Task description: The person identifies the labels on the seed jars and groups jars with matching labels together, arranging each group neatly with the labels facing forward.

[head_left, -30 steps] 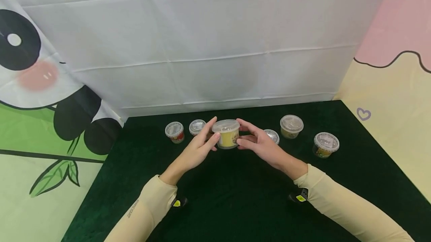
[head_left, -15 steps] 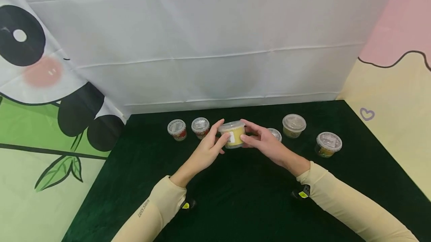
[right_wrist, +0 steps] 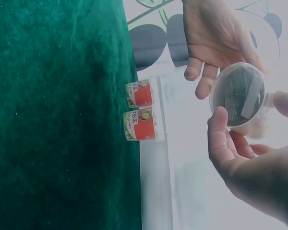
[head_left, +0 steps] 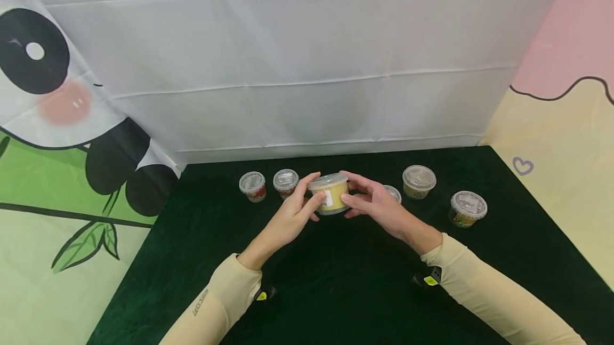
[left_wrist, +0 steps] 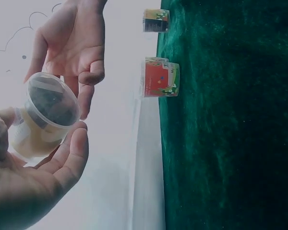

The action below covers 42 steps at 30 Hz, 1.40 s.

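Gripping from both sides in the head view, left hand (head_left: 288,211) and right hand (head_left: 384,209) about the yellow tub (head_left: 337,193). Holds it up above the green cloth (head_left: 307,286), before the white curtain (head_left: 307,62), tilted slightly, clear lid (head_left: 328,180) uppermost. Sets the left thumb by a white label patch on the front, the right thumb against the opposite side. Reaches forward in cream sleeves (head_left: 499,294). Just past the left hand, shows two small red tubs (head_left: 252,187) near each other; partly behind the right hand, a lidded tub (head_left: 394,193); farther right, a pale-lidded tub (head_left: 418,182) and a green-and-yellow tub (head_left: 465,209).

Across to the left wrist: pinches the yellow tub between left thumb and curled fingers, with right-hand fingers around its far side. Turns the lid partly to the camera. Well apart, by the cloth's edge, shows a red-labelled tub (left_wrist: 161,79) and a yellow-and-black tub (left_wrist: 156,20).

Now the right wrist: curls right fingers and thumb about the yellow tub, lid towards the lens, pale strip (right_wrist: 252,95) across it. Shows left-hand fingers just behind the rim, contact hard to tell. Off at the cloth's edge, catches two red-and-green tubs side by side.
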{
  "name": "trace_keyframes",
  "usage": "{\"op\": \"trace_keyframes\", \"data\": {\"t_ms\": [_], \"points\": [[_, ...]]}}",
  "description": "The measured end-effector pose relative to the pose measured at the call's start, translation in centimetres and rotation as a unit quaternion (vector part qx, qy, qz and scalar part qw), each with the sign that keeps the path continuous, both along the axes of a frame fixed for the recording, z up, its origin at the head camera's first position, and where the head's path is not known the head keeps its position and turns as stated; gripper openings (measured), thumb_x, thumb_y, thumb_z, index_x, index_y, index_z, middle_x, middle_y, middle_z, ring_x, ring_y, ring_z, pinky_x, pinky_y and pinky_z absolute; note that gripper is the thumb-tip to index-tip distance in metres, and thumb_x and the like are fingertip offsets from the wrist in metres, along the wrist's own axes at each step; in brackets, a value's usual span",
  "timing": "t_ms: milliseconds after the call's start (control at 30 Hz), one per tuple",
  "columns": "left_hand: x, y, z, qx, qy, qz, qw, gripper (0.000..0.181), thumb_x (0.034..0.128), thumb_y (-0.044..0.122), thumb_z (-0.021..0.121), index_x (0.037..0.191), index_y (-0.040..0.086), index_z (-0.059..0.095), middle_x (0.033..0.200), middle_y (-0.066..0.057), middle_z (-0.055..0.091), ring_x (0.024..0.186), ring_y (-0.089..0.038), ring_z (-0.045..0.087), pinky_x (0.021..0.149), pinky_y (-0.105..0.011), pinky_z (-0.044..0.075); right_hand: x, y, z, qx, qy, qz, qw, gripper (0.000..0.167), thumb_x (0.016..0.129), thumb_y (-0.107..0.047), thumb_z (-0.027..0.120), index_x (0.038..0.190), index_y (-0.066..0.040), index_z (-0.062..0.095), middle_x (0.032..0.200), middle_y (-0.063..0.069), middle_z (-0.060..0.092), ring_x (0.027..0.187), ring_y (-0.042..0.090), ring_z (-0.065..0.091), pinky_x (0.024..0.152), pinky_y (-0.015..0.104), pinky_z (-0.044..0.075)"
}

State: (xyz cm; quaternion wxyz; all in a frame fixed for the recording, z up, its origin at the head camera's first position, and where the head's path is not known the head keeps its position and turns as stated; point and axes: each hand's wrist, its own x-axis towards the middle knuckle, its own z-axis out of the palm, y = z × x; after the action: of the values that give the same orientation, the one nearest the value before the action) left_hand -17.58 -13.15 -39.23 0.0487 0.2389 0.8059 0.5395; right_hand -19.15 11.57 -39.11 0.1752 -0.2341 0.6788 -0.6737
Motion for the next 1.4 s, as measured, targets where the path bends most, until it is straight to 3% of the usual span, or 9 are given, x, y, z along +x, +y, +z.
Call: {"op": "trace_keyframes", "data": {"t_ms": [100, 333, 533, 733, 967, 1167, 1400], "points": [[0.0, 0.1, -0.2, -0.005, 0.002, -0.001, 1.0, 0.053, 0.1098, 0.035, 0.045, 0.158, 0.024, 0.025, 0.138, -0.016, 0.047, 0.096, -0.037, 0.065, 0.08, -0.047, 0.058, 0.0, 0.2, -0.1, 0.009, -0.002, 0.0, 1.0, 0.063, 0.104, -0.022, 0.059, 0.159, -0.011, 0.03, 0.142, 0.022, 0.043, 0.114, 0.031, 0.062, 0.091, 0.043, 0.057], [-0.1, 0.1, -0.5, -0.017, 0.014, -0.013, 0.9997, 0.051, 0.1104, 0.031, 0.044, 0.157, 0.022, 0.025, 0.137, -0.016, 0.047, 0.095, -0.03, 0.064, 0.077, -0.043, 0.059, 0.0, 0.4, -0.3, -0.009, -0.013, 0.014, 0.9998, 0.063, 0.105, -0.02, 0.058, 0.16, -0.012, 0.029, 0.143, 0.022, 0.04, 0.116, 0.031, 0.061, 0.09, 0.045, 0.057], [-0.6, -0.1, -0.5, -0.023, 0.009, -0.032, 0.9992, 0.051, 0.1106, 0.034, 0.042, 0.157, 0.024, 0.022, 0.136, -0.015, 0.047, 0.1, -0.026, 0.063, 0.077, -0.039, 0.059, 0.0, 0.5, 0.0, -0.028, -0.057, 0.029, 0.9976, 0.065, 0.105, -0.02, 0.057, 0.161, -0.013, 0.024, 0.146, 0.021, 0.035, 0.118, 0.03, 0.059, 0.091, 0.047, 0.056], [-0.8, -0.3, -0.2, -0.019, -0.008, -0.046, 0.9987, 0.057, 0.1094, 0.042, 0.042, 0.16, 0.031, 0.018, 0.136, -0.013, 0.048, 0.101, -0.031, 0.063, 0.082, -0.047, 0.058, 0.0, 0.6, 0.6, -0.029, -0.07, 0.043, 0.9962, 0.064, 0.106, -0.021, 0.055, 0.161, -0.013, 0.023, 0.146, 0.021, 0.033, 0.122, 0.033, 0.054, 0.095, 0.049, 0.054], [-0.8, -0.5, 0.1, -0.028, -0.004, -0.063, 0.9976, 0.061, 0.11, 0.042, 0.04, 0.162, 0.032, 0.011, 0.139, -0.014, 0.047, 0.1, -0.035, 0.063, 0.084, -0.042, 0.057, -0.2, 0.9, 0.5, -0.055, -0.085, 0.064, 0.9928, 0.06, 0.109, -0.024, 0.049, 0.161, -0.013, 0.021, 0.148, 0.02, 0.032, 0.129, 0.036, 0.047, 0.099, 0.054, 0.051], [-1.0, -0.7, 0.1, -0.035, 0.003, -0.039, 0.9986, 0.061, 0.1108, 0.036, 0.04, 0.164, 0.031, 0.009, 0.138, -0.015, 0.052, 0.102, -0.026, 0.062, 0.084, -0.043, 0.057, -0.4, 0.8, 0.0, -0.063, -0.127, 0.056, 0.9883, 0.073, 0.107, -0.025, 0.054, 0.164, -0.014, 0.01, 0.154, 0.02, 0.028, 0.132, 0.036, 0.047, 0.101, 0.052, 0.05], [-0.8, -1.2, 0.4, -0.044, 0.01, -0.025, 0.9987, 0.063, 0.1101, 0.036, 0.044, 0.164, 0.025, 0.013, 0.141, -0.016, 0.055, 0.102, -0.023, 0.064, 0.085, -0.039, 0.058, -0.4, 0.2, -0.6, -0.049, -0.127, 0.042, 0.9898, 0.065, 0.106, -0.022, 0.056, 0.159, -0.008, 0.023, 0.152, 0.02, 0.031, 0.131, 0.036, 0.045, 0.102, 0.049, 0.05]]}}
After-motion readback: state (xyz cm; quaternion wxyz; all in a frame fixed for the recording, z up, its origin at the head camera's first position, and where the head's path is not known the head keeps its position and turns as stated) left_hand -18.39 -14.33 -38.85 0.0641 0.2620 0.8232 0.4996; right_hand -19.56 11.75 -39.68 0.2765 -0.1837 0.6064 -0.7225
